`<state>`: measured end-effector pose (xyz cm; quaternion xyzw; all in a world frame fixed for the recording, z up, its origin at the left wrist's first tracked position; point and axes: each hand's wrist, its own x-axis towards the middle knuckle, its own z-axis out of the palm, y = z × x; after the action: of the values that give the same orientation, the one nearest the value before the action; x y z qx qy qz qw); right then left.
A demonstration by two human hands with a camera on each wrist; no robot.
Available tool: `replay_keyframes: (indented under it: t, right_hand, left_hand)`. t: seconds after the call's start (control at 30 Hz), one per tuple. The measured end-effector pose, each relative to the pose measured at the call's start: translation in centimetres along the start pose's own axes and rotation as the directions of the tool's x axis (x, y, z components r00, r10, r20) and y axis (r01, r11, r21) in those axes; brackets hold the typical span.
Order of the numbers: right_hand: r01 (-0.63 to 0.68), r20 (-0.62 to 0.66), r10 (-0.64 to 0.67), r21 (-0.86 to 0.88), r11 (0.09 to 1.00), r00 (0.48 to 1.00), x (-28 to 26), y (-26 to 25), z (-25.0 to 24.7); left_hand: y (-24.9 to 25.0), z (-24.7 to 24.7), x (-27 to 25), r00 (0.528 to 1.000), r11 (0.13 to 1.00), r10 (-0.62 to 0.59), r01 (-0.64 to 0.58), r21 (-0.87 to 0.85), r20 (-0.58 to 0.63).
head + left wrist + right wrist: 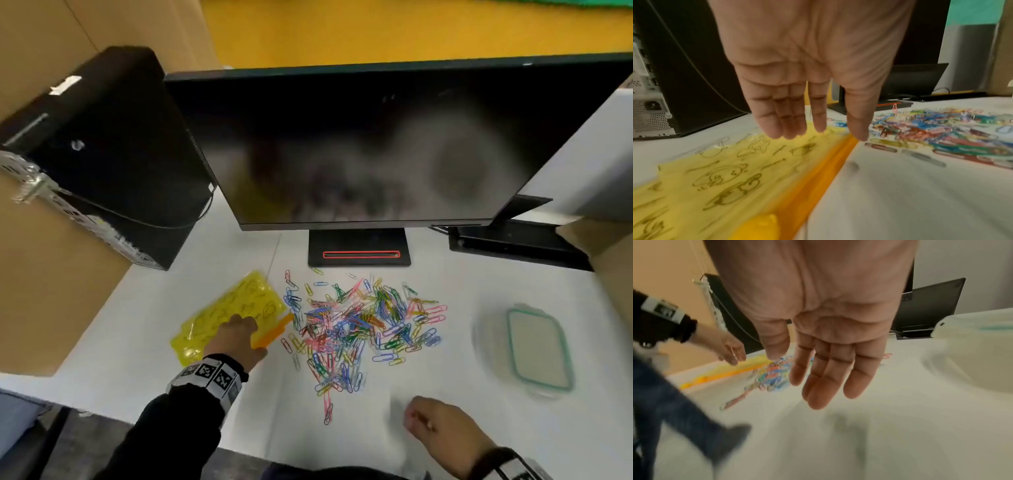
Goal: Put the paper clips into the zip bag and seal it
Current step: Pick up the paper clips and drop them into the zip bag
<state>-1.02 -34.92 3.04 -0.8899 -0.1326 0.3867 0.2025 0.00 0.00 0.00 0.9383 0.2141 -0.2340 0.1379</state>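
A yellow zip bag (226, 308) printed with doodles lies flat at the left of the white table, its orange zip strip (274, 330) facing the clips. A heap of coloured paper clips (363, 325) is spread in front of the monitor stand. My left hand (239, 332) is over the bag by the zip strip, and its fingers (789, 123) are straight above the bag (725, 178); contact is unclear. My right hand (428, 425) is empty near the table's front edge, below the clips, with straight fingers (828, 378).
A clear lidded container with a teal rim (537, 349) stands at the right. A dark monitor (376, 144) on its stand (359, 253) is behind the clips, and a black computer tower (102, 154) is at the back left. Cardboard walls flank the table.
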Motion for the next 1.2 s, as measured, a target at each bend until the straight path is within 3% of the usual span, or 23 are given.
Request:
replay_keyframes:
  t: [0.13, 0.3, 0.5, 0.77, 0.87, 1.0, 1.2]
  right_hand:
    - [0.017, -0.063, -0.012, 0.082, 0.996, 0.998, 0.7, -1.4, -0.5]
    - [-0.04, -0.091, 0.055, 0.158, 0.987, 0.994, 1.3, -1.0, -0.3]
    - [-0.043, -0.105, 0.066, 0.201, 0.979, 0.992, 2.3, -2.0, 1.2]
    - [0.033, -0.083, -0.021, 0.144, 0.989, 0.996, 4.3, -3.9, 0.8]
    - [0.053, -0.072, -0.046, 0.093, 0.994, 0.996, 5.0, -4.5, 0.2]
    - [0.092, -0.101, -0.085, 0.066, 0.994, 0.991, 6.0, -5.0, 0.2]
    - [0.083, -0.13, -0.068, 0.111, 0.99, 0.989, 6.1, -5.2, 1.4]
  left_hand:
    - [-0.8, 0.0, 1.2, 0.994, 0.996, -0.023, 0.013, 0.093, 0.104]
    - [-1.2, -0.6, 3.7, 0.989, 0.983, 0.032, -0.057, 0.174, 0.142]
    - [-0.5, -0.4, 4.9, 0.976, 0.989, 0.115, -0.129, 0.066, 0.185]
    - [0.9, -0.4, 3.0, 0.984, 0.989, 0.15, -0.15, -0.003, 0.095]
    - [0.4, -0.7, 2.9, 0.987, 0.993, 0.094, -0.103, 0.065, 0.131]
    - [0.4, -0.9, 3.3, 0.982, 0.986, 0.119, -0.134, 0.096, 0.148]
    - [0.2, -0.7, 3.9, 0.986, 0.993, 0.112, -0.107, -0.047, 0.124]
